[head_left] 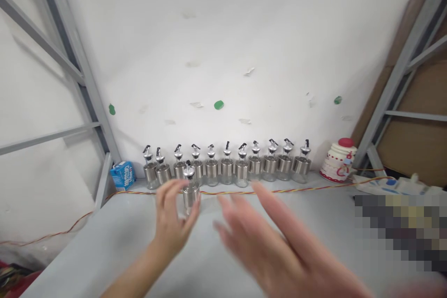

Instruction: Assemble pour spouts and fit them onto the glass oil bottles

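Observation:
One glass oil bottle (190, 193) with a steel sleeve and a pourer spout stands upright in front of a row of similar bottles. My left hand (172, 219) is curled about this bottle, fingers at its left side and thumb at its right. Blurred by motion, my right hand (265, 242) is held over the table to the right with fingers stretched out and nothing in it. Behind both hands, the row of several oil bottles (226, 165) lines the wall, their black spout flaps tilted at different angles.
A twisted red and yellow cord (279, 191) crosses the grey table (115, 251) in front of the row. A blue carton (123, 175) stands at the left end, a white and red jar (338, 160) at the right. Grey metal frames (92, 84) flank both sides. A pixelated patch covers the right edge.

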A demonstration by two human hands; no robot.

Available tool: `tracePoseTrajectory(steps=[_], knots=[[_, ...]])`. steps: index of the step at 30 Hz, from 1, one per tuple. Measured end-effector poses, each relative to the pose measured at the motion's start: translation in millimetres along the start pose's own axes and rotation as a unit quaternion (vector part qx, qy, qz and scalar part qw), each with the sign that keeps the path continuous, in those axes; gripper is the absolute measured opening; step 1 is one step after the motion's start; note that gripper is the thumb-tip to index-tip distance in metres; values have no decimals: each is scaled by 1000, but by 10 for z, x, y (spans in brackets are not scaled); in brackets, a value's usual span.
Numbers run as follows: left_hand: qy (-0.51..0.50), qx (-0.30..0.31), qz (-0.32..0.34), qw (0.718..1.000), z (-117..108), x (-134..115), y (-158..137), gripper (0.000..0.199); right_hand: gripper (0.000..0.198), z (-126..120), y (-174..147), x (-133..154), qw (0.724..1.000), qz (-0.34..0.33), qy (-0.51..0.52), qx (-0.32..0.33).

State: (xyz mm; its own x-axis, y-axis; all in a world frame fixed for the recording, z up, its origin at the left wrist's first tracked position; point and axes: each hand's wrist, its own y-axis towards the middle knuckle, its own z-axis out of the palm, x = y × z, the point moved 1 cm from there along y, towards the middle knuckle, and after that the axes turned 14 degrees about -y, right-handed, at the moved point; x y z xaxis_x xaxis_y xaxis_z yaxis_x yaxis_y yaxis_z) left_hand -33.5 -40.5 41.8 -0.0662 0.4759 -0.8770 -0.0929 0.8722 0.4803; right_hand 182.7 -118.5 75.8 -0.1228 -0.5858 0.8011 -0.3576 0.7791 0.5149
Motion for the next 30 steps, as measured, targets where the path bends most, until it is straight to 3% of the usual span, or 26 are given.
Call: tracePoseTrajectory(steps=[1,3,5,7,10,13,15,17,20,24,30], knots=[[59,-76,85,992,4,94,183,59,60,-16,192,-53,1000,0,27,-7],[142,-127,128,973,28,333,411,71,61,-25,529,-267,997,9,75,-32],[159,-121,85,976,53,596,475,78,56,4,730,-586,995,33,71,-62],[126,-58,19,990,76,819,450,81,51,69,779,-911,994,75,24,-79],[123,-4,-76,989,70,964,387,69,43,196,699,-1196,990,109,-42,-75],[246,14,-8,969,56,851,328,52,43,282,628,-1210,983,121,-104,-87],[360,40,76,929,81,712,264,47,41,305,622,-1169,976,135,-125,-117],[440,70,127,886,135,591,187,48,35,320,632,-1150,971,160,-98,-149],[500,83,159,847,232,487,92,51,30,337,649,-1168,957,199,-27,-208],[513,100,163,837,321,462,22,53,35,316,662,-1178,932,221,8,-287],[495,114,151,848,353,474,-56,52,38,237,674,-1158,927,211,-18,-309]])
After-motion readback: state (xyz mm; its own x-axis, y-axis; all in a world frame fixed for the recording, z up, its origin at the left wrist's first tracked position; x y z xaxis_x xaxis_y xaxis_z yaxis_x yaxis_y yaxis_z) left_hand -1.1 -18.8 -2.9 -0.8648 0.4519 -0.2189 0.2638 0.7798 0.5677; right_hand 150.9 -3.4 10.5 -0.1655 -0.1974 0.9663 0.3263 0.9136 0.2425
